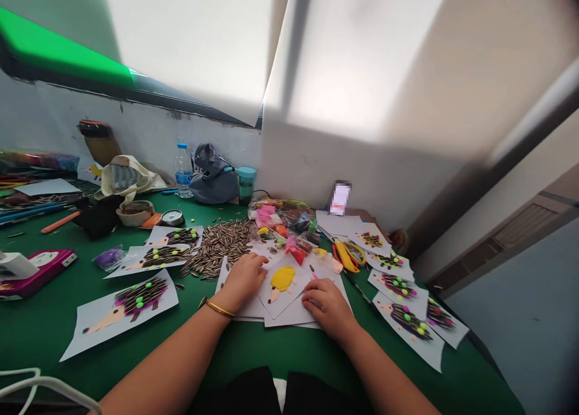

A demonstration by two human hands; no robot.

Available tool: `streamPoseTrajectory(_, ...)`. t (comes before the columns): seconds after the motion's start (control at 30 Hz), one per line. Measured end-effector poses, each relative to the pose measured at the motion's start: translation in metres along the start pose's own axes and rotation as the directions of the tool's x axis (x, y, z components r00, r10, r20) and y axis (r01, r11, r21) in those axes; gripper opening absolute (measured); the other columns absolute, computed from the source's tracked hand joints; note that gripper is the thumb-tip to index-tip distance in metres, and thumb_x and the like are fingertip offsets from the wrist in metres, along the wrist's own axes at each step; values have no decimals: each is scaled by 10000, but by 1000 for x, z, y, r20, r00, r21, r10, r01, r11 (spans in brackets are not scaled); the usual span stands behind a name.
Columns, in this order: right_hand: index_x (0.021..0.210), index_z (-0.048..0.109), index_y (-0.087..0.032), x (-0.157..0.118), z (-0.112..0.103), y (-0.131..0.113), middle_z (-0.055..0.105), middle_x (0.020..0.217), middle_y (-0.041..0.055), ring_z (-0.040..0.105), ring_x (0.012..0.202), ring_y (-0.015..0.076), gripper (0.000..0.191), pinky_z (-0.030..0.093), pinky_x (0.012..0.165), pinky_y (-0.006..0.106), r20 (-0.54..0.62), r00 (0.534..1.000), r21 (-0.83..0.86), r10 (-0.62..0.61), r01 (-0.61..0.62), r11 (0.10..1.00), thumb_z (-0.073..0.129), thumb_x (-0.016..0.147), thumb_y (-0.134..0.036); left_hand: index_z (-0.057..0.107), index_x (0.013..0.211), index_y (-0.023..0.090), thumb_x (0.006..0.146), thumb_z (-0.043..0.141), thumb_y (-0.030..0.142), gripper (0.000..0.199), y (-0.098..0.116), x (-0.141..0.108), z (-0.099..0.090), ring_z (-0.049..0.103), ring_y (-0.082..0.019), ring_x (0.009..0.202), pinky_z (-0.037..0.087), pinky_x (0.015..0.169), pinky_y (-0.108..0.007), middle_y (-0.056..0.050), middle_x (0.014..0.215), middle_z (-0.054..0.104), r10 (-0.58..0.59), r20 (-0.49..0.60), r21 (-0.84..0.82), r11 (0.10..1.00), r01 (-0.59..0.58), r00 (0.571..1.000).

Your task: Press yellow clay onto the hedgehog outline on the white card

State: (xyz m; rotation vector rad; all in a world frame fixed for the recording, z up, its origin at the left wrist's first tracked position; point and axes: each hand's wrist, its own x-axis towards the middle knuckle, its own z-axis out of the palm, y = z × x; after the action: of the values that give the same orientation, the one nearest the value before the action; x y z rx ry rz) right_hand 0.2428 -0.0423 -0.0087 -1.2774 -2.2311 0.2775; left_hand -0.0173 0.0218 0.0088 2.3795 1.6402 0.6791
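Note:
A white paper lies in front of me, on top of other sheets. It bears a hedgehog figure with a yellow clay body and a pale pointed snout. My left hand rests on the sheets left of the figure, fingers slightly bent and apart, beside a heap of striped sunflower seeds. On the paper's right side lies my right hand, its fingers loosely spread with nothing visible in them. Just beyond that hand is a pink pointed tool.
Finished hedgehog cards lie left and right. Bagged coloured clay and yellow-handled scissors sit behind the papers. Farther back stand a water bottle, a teal-lidded cup and a phone against the wall.

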Motion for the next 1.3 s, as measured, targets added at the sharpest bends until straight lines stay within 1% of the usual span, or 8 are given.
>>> streamPoseTrajectory(0.47, 859, 713, -245, 1, 1, 0, 661, 1013, 49, 580, 991, 225, 92, 472, 876, 376, -4, 1000, 36, -3, 3, 999, 635, 849, -197, 650, 1178, 213, 815, 566, 177, 375, 10, 20, 13, 649, -205, 932, 458, 823, -277, -59, 1009, 721, -63, 87, -109, 991, 72, 994)
streamPoseTrajectory(0.73, 841, 724, -249, -1, -2, -4, 659, 993, 56, 590, 974, 222, 217, 490, 862, 377, -49, 998, 26, -34, 35, 999, 566, 809, -103, 643, 871, 188, 796, 479, 146, 185, 8, 5, -1, 620, -173, 760, 447, 645, -253, -30, 840, 686, -132, 66, -219, 965, 143, 989)
streamPoseTrajectory(0.93, 848, 725, -253, -1, -1, -3, 657, 990, 50, 586, 973, 220, 247, 487, 864, 370, -39, 999, 41, -34, 36, 999, 560, 785, -80, 583, 1028, 227, 826, 430, 187, 257, 5, -15, -9, 553, -140, 616, 422, 548, -235, 34, 722, 583, -186, 48, -383, 904, 190, 981)
streamPoseTrajectory(1.0, 844, 724, -251, -1, -1, -2, 658, 983, 49, 585, 969, 217, 243, 483, 868, 370, -45, 998, 51, -32, 34, 998, 560, 788, -80, 626, 938, 218, 838, 394, 189, 254, 3, -23, -10, 589, -153, 734, 474, 662, -261, -2, 845, 616, -159, -50, -417, 901, 124, 986)
streamPoseTrajectory(1.07, 842, 724, -248, -1, 0, -3, 658, 980, 49, 585, 967, 217, 240, 481, 872, 370, -51, 998, 57, -30, 32, 998, 560, 792, -80, 652, 868, 205, 836, 394, 184, 260, 1, -30, -12, 605, -183, 894, 486, 807, -299, -35, 922, 629, -141, -118, -396, 915, 84, 983)
streamPoseTrajectory(1.13, 848, 724, -245, -1, 0, -3, 659, 981, 51, 585, 966, 216, 240, 481, 870, 370, -51, 998, 57, -30, 32, 998, 558, 797, -79, 671, 919, 194, 857, 406, 203, 273, 2, -37, -13, 607, -203, 953, 484, 853, -324, -56, 956, 644, -142, -109, -345, 934, 96, 984)
streamPoseTrajectory(1.2, 853, 725, -245, -1, -1, -4, 660, 977, 52, 586, 961, 216, 240, 486, 863, 368, -52, 998, 51, -30, 32, 998, 560, 796, -80, 679, 986, 192, 864, 431, 211, 276, 6, -43, -15, 618, -206, 945, 488, 844, -327, -64, 979, 655, -113, -37, -260, 960, 99, 993)
streamPoseTrajectory(1.3, 863, 728, -249, -1, -2, -3, 661, 981, 53, 587, 963, 218, 249, 490, 858, 370, -49, 998, 34, -31, 33, 999, 566, 785, -77, 705, 932, 212, 843, 486, 207, 237, 14, -48, -19, 630, -208, 858, 496, 766, -330, -63, 947, 653, -61, 32, -94, 993, 64, 998)
